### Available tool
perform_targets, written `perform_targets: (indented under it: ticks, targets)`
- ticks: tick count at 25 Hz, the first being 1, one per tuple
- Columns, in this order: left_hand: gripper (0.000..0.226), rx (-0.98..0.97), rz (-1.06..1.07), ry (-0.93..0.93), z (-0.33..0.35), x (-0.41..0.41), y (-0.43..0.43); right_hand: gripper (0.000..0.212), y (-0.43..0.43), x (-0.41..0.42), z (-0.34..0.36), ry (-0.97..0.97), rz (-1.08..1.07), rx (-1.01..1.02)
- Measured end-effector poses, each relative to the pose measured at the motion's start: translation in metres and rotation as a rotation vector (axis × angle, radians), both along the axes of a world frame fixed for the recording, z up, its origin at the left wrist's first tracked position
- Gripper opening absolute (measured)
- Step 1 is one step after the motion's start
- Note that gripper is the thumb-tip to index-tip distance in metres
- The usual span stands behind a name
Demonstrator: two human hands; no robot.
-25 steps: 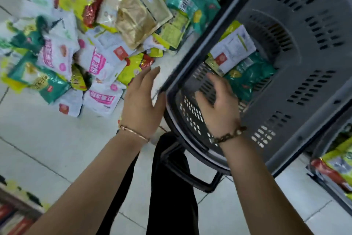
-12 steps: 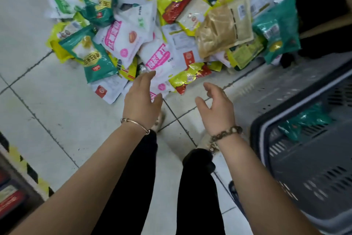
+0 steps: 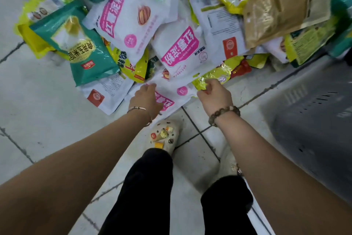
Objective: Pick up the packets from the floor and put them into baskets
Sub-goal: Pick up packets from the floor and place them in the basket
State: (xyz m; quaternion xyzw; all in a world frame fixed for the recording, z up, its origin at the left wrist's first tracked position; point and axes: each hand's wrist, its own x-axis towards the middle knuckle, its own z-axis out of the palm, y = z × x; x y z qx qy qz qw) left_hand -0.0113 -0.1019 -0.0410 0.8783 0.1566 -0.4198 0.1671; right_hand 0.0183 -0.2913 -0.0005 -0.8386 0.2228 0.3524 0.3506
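Pick-up step. Crinkled yellow-green foil packet [image 3: 215, 74], at the near edge of the pile [image 3: 133, 25], is pinched by right hand [image 3: 216, 95]. Left hand [image 3: 146, 99] rests flat on white-pink plastic packet [image 3: 181, 91]. Lift is required next, then carriage right to grey plastic basket [image 3: 314, 120].

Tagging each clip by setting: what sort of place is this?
Probably a shop or its stockroom. A heap of sealed, branded food packets lies on a tiled floor, with a grey plastic shopping basket beside it; the right hand pinches a yellow-green packet.
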Motion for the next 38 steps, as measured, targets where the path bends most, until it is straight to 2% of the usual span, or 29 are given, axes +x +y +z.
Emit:
perform_targets:
  ticks: [4,8,10,12,14,16,18,21,23,25,27,29,31,32,35,38]
  targets:
    - [0.074,0.017,0.079,-0.122,-0.046,0.011,-0.009,0.048,0.013,0.021,-0.033,-0.129,0.011,-0.011]
    - [0.094,0.102,0.064,-0.228,-0.065,-0.007,-0.016,0.052,0.024,0.037,-0.040,-0.236,0.027,-0.021]
    - [0.094,0.104,0.124,-0.237,-0.071,-0.002,-0.017,0.050,0.034,0.041,-0.037,-0.301,0.052,0.002]
    - [0.090,0.150,0.157,-0.241,-0.078,0.012,-0.013,0.045,0.045,0.046,-0.034,-0.346,0.062,0.048]
    - [0.080,0.152,0.108,-0.153,-0.083,0.025,-0.004,0.039,0.057,0.052,-0.030,-0.369,0.036,0.089]
    - [0.053,0.055,-0.032,0.004,-0.087,0.036,0.007,0.032,0.066,0.064,-0.027,-0.429,-0.010,0.088]
    - [0.038,-0.037,-0.054,0.071,-0.081,0.040,0.016,0.028,0.075,0.076,-0.021,-0.508,-0.041,0.068]
    - [0.034,-0.167,0.141,-0.032,-0.057,0.021,0.021,0.024,0.095,0.091,-0.006,-0.585,-0.031,0.106]
    - [0.032,-0.199,0.184,-0.134,-0.038,0.002,0.024,0.023,0.110,0.102,0.002,-0.602,0.002,0.133]
    - [0.027,-0.153,0.240,-0.199,-0.019,-0.013,0.036,0.023,0.128,0.115,0.005,-0.617,0.076,0.136]
    - [0.028,-0.089,0.348,-0.238,-0.003,-0.023,0.054,0.033,0.148,0.133,0.000,-0.655,0.235,0.065]
    - [0.028,-0.089,0.489,-0.291,0.011,-0.033,0.072,0.051,0.167,0.154,-0.015,-0.608,0.499,-0.114]
    - [0.026,-0.122,0.681,-0.377,0.023,-0.037,0.089,0.077,0.186,0.171,-0.029,-0.410,0.690,-0.272]
    - [0.025,-0.133,0.768,-0.405,0.027,-0.037,0.096,0.089,0.194,0.177,-0.035,-0.327,0.718,-0.318]
    - [0.017,-0.178,0.939,-0.394,0.032,-0.033,0.103,0.102,0.208,0.189,-0.047,-0.275,0.613,-0.377]
    - [0.004,-0.221,1.035,-0.351,0.033,-0.030,0.098,0.085,0.209,0.197,-0.047,-0.184,0.499,-0.357]
